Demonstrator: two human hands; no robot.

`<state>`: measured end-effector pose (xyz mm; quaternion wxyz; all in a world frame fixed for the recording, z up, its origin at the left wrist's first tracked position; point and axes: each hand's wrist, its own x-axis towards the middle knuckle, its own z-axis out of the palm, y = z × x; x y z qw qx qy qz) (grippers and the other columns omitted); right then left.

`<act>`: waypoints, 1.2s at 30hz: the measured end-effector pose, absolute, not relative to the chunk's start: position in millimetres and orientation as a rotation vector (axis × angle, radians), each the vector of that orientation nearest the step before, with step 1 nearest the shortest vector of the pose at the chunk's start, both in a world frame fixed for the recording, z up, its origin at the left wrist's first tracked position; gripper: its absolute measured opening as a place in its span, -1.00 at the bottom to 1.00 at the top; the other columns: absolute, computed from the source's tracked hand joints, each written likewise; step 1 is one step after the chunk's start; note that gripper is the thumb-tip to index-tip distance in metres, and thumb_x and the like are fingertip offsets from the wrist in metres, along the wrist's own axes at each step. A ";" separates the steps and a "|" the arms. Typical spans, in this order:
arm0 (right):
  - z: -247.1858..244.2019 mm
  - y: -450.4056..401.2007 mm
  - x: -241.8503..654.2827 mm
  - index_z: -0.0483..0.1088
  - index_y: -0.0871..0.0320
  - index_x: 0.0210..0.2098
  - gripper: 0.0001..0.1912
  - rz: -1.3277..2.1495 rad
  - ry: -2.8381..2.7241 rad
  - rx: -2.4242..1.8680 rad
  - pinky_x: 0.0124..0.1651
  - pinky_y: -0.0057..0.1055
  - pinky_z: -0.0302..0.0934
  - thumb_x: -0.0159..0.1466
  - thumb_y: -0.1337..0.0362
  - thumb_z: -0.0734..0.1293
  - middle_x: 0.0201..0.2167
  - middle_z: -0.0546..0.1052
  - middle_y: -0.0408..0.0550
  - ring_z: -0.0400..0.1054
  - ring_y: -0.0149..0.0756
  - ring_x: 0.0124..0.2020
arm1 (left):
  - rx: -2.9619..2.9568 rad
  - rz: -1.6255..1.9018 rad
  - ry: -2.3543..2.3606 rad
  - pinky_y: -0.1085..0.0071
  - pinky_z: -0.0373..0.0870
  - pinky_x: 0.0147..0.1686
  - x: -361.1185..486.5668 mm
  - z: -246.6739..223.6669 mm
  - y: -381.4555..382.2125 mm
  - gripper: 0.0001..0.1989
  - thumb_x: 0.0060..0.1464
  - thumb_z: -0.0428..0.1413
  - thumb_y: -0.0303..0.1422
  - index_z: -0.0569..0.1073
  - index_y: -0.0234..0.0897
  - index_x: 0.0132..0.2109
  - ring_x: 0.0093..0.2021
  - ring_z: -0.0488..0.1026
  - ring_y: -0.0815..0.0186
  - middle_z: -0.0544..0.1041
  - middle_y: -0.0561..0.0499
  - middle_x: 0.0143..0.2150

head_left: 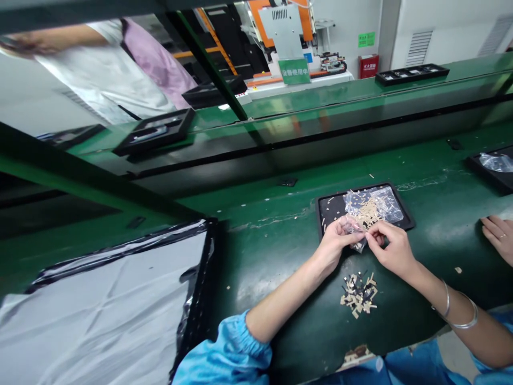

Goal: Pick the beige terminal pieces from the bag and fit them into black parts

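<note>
Head camera, looking down at a green worktable (280, 235). A black tray (332, 206) lies on it, holding a clear plastic bag (374, 206) of small tan parts. At the tray's near edge, the left hand (336, 240) and right hand (390, 248) meet, fingertips pinched together on a small piece by the bag's corner. Nearer than the tray, a pile of small parts (358, 297) lies loose on the table. Right of the tray, another person's hand (499, 235) rests flat. Far left of the tray lies a white sheet (100, 315).
</note>
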<state>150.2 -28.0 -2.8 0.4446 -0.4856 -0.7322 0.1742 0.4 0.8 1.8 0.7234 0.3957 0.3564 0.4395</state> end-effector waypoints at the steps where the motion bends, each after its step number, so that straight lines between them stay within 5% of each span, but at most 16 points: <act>1: -3.7 -27.7 150.4 0.24 0.11 -0.53 -0.81 0.429 -1.819 -1.197 -0.48 -0.45 0.07 0.23 0.35 0.20 -0.62 0.28 -0.18 0.15 -0.43 -0.59 | 0.886 0.976 0.807 0.54 0.28 -0.37 0.2 1.7 1.0 -0.71 -0.32 0.35 -0.44 0.40 -0.37 -0.43 -0.46 0.36 0.47 0.46 0.07 -0.48; 10: -5.6 -23.1 148.3 0.26 0.13 -0.53 -0.81 0.287 -1.826 -1.097 -0.47 -0.47 0.05 0.21 0.41 0.21 -0.63 0.25 -0.20 0.14 -0.44 -0.58 | 0.965 0.954 0.926 0.53 0.30 -0.37 -3.5 7.2 6.8 -0.73 -0.36 0.36 -0.42 0.47 -0.39 -0.44 -0.43 0.39 0.43 0.49 0.04 -0.46; 21: -5.7 -19.5 144.8 0.20 0.12 -0.54 -0.81 0.256 -1.842 -1.118 -0.46 -0.47 0.07 0.20 0.37 0.19 -0.64 0.22 -0.22 0.13 -0.44 -0.58 | 0.949 0.936 0.834 0.57 0.28 -0.54 -2.6 4.6 4.7 -0.65 -0.26 0.34 -0.35 0.30 -0.32 -0.42 -0.50 0.29 0.49 0.39 0.11 -0.46; 36: -1.8 -26.8 152.3 0.27 0.14 -0.50 -0.83 0.627 -1.720 -1.172 -0.49 -0.50 0.10 0.23 0.35 0.23 -0.61 0.33 -0.20 0.20 -0.46 -0.59 | 0.840 0.877 0.698 0.59 0.16 -0.61 0.2 2.3 1.3 -0.63 -0.29 0.33 -0.39 0.26 -0.33 -0.44 -0.56 0.26 0.53 0.36 0.13 -0.51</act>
